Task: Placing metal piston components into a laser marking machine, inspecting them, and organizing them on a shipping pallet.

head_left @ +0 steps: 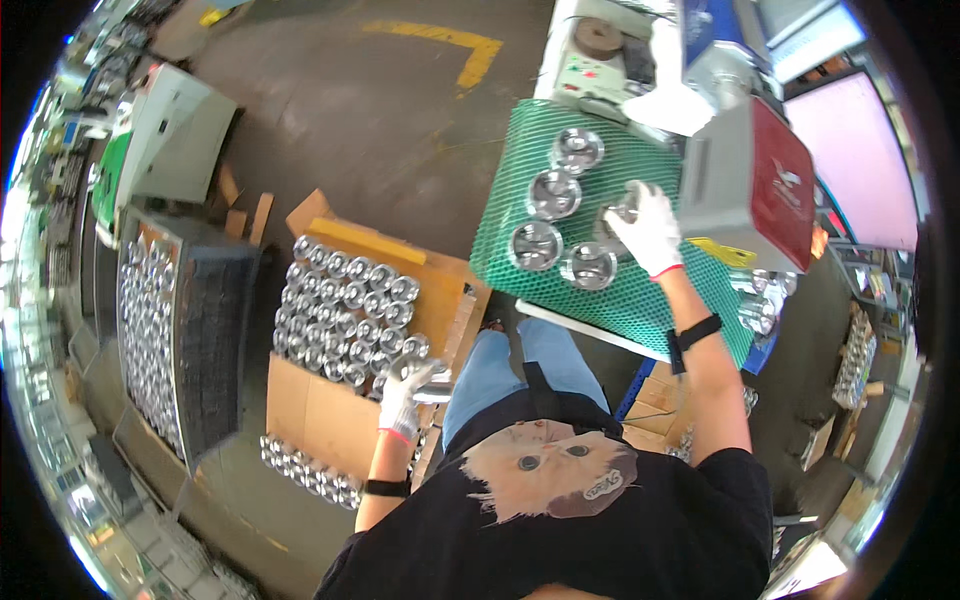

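Note:
My left hand (402,392), in a white glove, is closed on a shiny metal piston (433,384) beside the near right edge of the stacked rows. On the table's green ribbed mat (505,235), my gloved right hand (645,230) is curled round another piston (612,216), mostly covered by the fingers. Left of that hand, several loose pistons stand on the mat, hollow ends up, among them a front one (588,266), a left one (536,246) and a far one (577,150). Rows of pistons (345,310) fill a cardboard-lined stack at left.
A grey and red machine (750,185) stands right of the mat, with a yellow tag at its base. More pistons (760,300) lie at the mat's right edge. A dark crate (215,340) packed with pistons is at far left. Cardboard (320,410) separates the stack's layers.

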### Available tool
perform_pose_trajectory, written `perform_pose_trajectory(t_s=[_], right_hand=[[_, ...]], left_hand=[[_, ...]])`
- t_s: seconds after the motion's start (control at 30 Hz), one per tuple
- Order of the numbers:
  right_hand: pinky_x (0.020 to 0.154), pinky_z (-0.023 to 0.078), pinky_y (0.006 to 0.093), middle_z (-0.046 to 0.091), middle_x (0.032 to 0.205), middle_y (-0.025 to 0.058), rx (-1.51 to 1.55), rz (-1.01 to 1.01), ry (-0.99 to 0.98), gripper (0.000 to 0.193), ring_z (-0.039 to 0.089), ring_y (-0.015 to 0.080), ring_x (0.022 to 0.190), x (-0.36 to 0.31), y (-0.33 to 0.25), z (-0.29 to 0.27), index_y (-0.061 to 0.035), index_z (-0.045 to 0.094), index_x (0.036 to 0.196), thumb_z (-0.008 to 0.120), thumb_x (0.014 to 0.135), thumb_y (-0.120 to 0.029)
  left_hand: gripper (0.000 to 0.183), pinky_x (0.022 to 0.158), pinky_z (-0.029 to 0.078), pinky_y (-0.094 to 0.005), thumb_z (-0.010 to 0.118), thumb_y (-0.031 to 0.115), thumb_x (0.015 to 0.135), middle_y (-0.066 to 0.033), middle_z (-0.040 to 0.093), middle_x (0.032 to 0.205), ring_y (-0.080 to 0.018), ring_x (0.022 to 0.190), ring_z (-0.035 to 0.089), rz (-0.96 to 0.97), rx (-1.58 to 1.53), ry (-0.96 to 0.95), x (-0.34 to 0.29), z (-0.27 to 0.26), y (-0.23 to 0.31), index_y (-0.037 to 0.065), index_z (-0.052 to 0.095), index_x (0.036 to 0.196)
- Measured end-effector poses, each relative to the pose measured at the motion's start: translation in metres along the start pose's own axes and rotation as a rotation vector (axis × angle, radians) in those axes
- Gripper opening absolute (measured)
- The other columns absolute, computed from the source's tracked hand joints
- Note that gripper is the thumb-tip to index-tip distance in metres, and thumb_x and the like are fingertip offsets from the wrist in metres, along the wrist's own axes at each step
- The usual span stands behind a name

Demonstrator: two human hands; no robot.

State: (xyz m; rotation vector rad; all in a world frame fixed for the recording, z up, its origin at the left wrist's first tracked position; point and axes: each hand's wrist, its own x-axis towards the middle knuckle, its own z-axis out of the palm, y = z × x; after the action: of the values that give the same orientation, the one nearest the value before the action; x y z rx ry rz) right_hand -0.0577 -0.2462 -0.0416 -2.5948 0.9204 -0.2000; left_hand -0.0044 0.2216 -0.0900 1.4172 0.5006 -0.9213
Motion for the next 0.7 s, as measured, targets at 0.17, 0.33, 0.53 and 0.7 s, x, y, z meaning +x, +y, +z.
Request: perform_pose_trajectory(t_s=[0.17, 0.33, 0.53, 0.7], right_hand=[[0.092, 0.043, 0.0449, 0.057, 0.114, 0.017, -0.312, -0.314, 0.097, 0.042, 0.053, 0.0337, 0.106, 0.008, 0.006, -0.016, -0.01, 0.06, 0.114, 0.067, 0.08, -0.034], [0.082, 0.047, 0.0421, 0.064, 0.096, 0.0096, -0.257, -0.069, 0.174, 0.03, 0.06, 0.0288, 0.09, 0.011, -0.002, 0.003, -0.0128, 0.066, 0.104, 0.063, 0.084, -0.035], [0.087, 0.045, 0.0423, 0.061, 0.105, 0.0131, -0.339, -0.26, 0.438, 0.05, 0.057, 0.0309, 0.099, 0.001, 0.01, 0.0, -0.0145, 0.057, 0.122, 0.062, 0.084, -0.046], [0.086, 0.044, 0.0444, 0.06, 0.106, 0.0167, -0.276, -0.084, 0.493, 0.044, 0.057, 0.0345, 0.101, -0.078, 0.001, -0.021, -0.0104, 0.056, 0.116, 0.069, 0.08, -0.03]], left_hand=[[0.059, 0.082, 0.055, -0.0339, 0.074, 0.01, 0.079, -0.0159, 0.062, 0.107, -0.0236, 0.098, 0.066, 0.007, 0.06, -0.161, -0.027, 0.038, 0.011, -0.004, 0.042, 0.127], [0.071, 0.088, 0.05, -0.0339, 0.073, 0.013, 0.078, -0.0173, 0.062, 0.113, -0.024, 0.1, 0.064, 0.029, 0.038, -0.134, -0.035, 0.054, 0.0, -0.005, 0.035, 0.135], [0.067, 0.091, 0.047, -0.0322, 0.074, 0.016, 0.078, -0.0123, 0.058, 0.117, -0.0196, 0.104, 0.059, 0.02, 0.196, -0.316, -0.003, 0.068, 0.005, -0.004, 0.042, 0.133], [0.061, 0.086, 0.054, -0.0357, 0.07, 0.017, 0.079, -0.0118, 0.06, 0.112, -0.0209, 0.102, 0.062, -0.014, -0.02, -0.306, -0.004, 0.069, 0.019, -0.002, 0.044, 0.131]])
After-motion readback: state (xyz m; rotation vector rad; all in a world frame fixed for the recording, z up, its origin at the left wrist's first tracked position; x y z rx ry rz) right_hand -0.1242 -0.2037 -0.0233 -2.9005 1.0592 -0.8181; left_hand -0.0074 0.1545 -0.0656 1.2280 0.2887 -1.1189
